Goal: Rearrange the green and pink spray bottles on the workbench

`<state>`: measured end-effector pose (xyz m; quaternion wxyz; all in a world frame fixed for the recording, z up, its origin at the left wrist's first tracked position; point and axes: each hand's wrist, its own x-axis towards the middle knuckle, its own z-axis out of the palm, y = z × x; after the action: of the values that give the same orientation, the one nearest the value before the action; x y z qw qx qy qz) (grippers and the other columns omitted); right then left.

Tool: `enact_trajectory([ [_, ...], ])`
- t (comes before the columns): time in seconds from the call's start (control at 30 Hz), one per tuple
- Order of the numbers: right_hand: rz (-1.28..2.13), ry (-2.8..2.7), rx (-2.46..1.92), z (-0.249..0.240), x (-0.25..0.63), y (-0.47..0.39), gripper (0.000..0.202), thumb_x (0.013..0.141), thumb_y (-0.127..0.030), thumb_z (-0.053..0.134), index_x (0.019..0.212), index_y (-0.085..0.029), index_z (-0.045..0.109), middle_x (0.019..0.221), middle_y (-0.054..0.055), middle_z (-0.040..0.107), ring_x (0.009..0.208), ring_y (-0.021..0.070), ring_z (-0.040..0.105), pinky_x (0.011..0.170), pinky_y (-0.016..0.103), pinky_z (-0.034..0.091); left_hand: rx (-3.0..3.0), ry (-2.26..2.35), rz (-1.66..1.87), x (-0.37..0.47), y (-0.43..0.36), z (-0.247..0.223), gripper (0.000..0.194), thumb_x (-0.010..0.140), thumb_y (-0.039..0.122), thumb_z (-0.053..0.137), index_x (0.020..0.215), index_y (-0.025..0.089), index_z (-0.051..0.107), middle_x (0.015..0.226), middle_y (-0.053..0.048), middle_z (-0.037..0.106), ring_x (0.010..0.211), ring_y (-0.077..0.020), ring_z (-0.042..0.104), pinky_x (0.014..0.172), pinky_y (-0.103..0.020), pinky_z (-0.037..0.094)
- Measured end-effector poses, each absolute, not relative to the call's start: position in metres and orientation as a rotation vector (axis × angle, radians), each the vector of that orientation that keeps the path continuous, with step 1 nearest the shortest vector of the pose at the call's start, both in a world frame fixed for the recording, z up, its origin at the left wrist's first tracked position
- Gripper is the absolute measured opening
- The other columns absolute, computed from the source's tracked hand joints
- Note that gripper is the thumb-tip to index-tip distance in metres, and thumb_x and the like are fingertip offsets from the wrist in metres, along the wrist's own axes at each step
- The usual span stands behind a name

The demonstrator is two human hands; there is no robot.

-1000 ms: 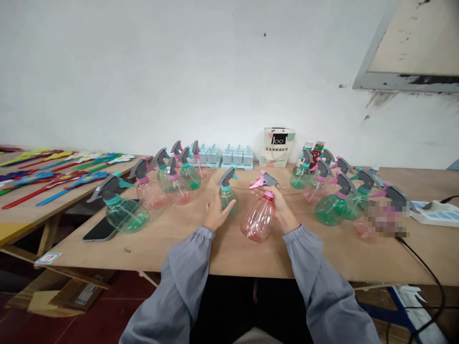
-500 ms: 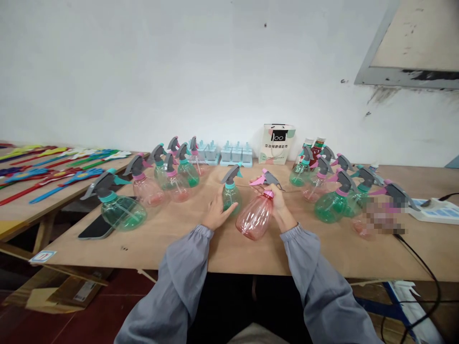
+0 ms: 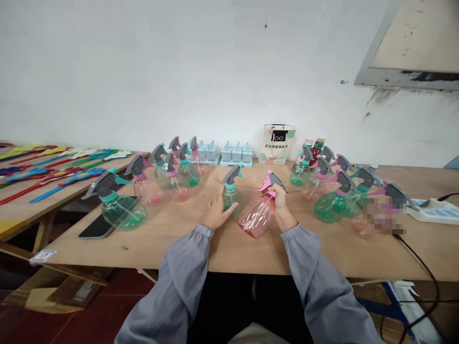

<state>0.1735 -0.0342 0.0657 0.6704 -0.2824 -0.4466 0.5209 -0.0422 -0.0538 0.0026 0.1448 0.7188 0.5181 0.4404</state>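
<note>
My left hand [image 3: 217, 210] is wrapped round the side of a green spray bottle [image 3: 232, 197] standing upright, its thumb reaching across the front. The bottle has a grey trigger head with turquoise parts. In my right hand [image 3: 281, 210] is a pink spray bottle [image 3: 256, 216], gripped at the neck under its grey and pink trigger head. This bottle tilts, with its base toward the lower left. Several spray bottles [image 3: 179, 184] stand to the left of my hands, and several more, including a green one [image 3: 329, 208], stand to the right.
A phone [image 3: 96, 227] lies at the left under a green bottle. Light blue popsicle molds [image 3: 236, 155] and a paper bag [image 3: 277, 145] stand by the wall. A white power strip [image 3: 433, 211] with a black cable sits at the right. Colourful hand-shaped sticks [image 3: 68, 179] cover the left table.
The pink spray bottle in my right hand has shifted slightly to the right and its head has turned a little. My left hand and the green bottle have hardly moved.
</note>
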Motion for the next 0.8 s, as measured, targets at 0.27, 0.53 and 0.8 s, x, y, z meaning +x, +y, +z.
enact_trajectory([
  [0.27, 1.334, -0.983, -0.658, 0.0627, 0.1721, -0.0333, 0.023, 0.055, -0.029, 0.055, 0.077, -0.024, 0.062, 0.069, 0.001, 0.070, 0.066, 0.0205, 0.066, 0.061, 0.032, 0.055, 2.094, 1.495, 1.284, -0.0429, -0.0503, -0.0011, 0.086, 0.088, 0.057, 0.061, 0.157, 0.025, 0.022, 0.157, -0.017, 0.043, 0.143, -0.0360, 0.045, 0.118, -0.058, 0.033],
  [0.53, 1.255, -0.878, -0.578, 0.0647, 0.1745, -0.0408, 0.022, 0.048, -0.025, 0.056, 0.070, -0.023, 0.059, 0.065, -0.002, 0.065, 0.057, 0.0136, 0.056, 0.054, 0.025, 0.048, 2.092, 1.446, 1.318, -0.0435, -0.0511, -0.0001, 0.086, 0.087, 0.058, 0.061, 0.157, 0.025, 0.024, 0.155, -0.015, 0.046, 0.145, -0.0348, 0.043, 0.119, -0.056, 0.032],
  [0.8, 1.155, -0.921, -0.644, 0.0635, 0.1796, -0.0381, 0.015, 0.053, -0.028, 0.055, 0.067, -0.023, 0.055, 0.061, -0.002, 0.061, 0.055, 0.0138, 0.057, 0.052, 0.026, 0.046, 2.064, 1.456, 1.292, -0.0439, -0.0512, 0.0004, 0.087, 0.086, 0.061, 0.062, 0.157, 0.026, 0.024, 0.155, -0.015, 0.046, 0.142, -0.0370, 0.045, 0.118, -0.060, 0.032],
])
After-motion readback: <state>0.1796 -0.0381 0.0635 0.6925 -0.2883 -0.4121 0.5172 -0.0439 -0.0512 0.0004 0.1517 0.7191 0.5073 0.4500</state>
